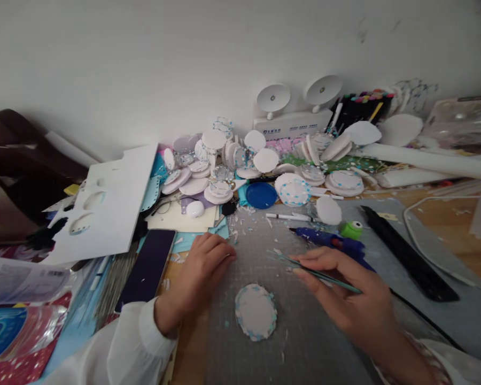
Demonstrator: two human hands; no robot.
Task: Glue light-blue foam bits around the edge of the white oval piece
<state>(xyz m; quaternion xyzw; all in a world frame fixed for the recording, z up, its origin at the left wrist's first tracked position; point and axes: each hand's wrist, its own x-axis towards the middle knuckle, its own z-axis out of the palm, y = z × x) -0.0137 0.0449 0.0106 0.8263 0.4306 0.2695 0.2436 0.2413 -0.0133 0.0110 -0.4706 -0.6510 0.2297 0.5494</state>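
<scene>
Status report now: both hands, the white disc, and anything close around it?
Left hand resting empty on mat. Right hand holds thin tool. White disc flat between hands, untouched. Glue gun behind.

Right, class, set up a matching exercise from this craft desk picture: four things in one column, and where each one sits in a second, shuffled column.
Things:
1. white disc with blue dots
2. blue lid
3. green frog punch
4. thin tool

Places:
A. held in the right hand
B. on the cutting mat between the two hands
C. just past the blue glue gun
D. at the foot of the pile of white discs

Pairs: 1-B, 2-D, 3-C, 4-A. The left hand rests on the mat's edge, holding nothing.
</scene>
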